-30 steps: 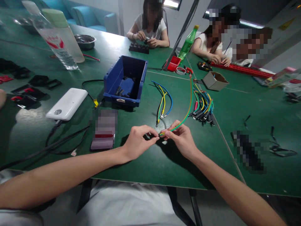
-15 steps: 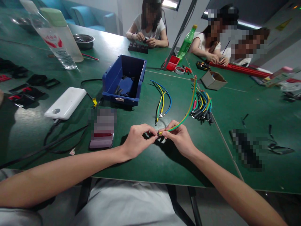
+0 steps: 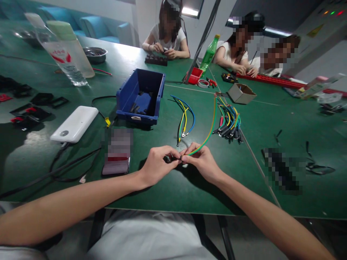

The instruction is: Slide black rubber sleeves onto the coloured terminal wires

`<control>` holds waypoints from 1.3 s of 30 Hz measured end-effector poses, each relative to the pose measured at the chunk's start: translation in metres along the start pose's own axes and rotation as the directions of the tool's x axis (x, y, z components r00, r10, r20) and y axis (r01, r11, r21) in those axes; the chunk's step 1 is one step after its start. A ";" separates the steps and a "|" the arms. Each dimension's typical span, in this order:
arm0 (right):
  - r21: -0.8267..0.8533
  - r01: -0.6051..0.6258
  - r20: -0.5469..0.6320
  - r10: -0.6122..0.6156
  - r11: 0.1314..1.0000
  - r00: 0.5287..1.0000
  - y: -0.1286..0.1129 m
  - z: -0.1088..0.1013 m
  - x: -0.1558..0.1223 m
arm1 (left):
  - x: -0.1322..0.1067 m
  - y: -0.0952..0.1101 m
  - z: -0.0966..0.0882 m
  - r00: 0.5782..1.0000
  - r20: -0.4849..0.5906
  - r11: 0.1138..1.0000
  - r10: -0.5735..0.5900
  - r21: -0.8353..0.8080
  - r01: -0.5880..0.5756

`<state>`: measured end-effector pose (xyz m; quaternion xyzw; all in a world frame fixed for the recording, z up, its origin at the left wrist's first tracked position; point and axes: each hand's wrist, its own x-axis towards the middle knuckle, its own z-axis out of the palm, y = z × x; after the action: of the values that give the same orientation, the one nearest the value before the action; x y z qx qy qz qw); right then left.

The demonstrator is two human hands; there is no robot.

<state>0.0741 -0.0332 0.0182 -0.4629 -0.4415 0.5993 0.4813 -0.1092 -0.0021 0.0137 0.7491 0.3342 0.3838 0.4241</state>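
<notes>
My right hand (image 3: 202,159) pinches a green-and-yellow wire (image 3: 207,139) close to its near end. The wire's free length curves up and away to the right. My left hand (image 3: 159,162) is closed at that same end, its thumb and fingertips on a small black sleeve (image 3: 181,157); the fingers hide part of it. Just beyond my fingertips lie a few loose wires (image 3: 185,119), blue, yellow and green, with metal terminals. To their right is a bundle of similar wires (image 3: 229,121), many with black sleeves on their near ends.
A blue bin (image 3: 123,97) with black sleeves stands beyond my left hand. Left of it lie a white power bank (image 3: 74,124), a phone (image 3: 116,164) and cables. Bottles (image 3: 65,63) stand at the far left, a small carton (image 3: 241,94) at the right. Several people work across the table.
The wire's far end has swung left and lower, and its held end has tipped down between my fingers. The camera view has shifted slightly; both hands remain together.
</notes>
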 end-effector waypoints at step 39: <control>-0.165 0.201 -0.251 -0.239 0.966 0.938 0.000 0.003 0.000 | 0.005 0.003 -0.003 0.980 0.084 0.959 -0.180 -0.207 0.194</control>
<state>0.0711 -0.0336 0.0191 -0.5193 -0.4614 0.4416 0.5678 -0.1093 0.0020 0.0188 0.6761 0.3461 0.3515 0.5474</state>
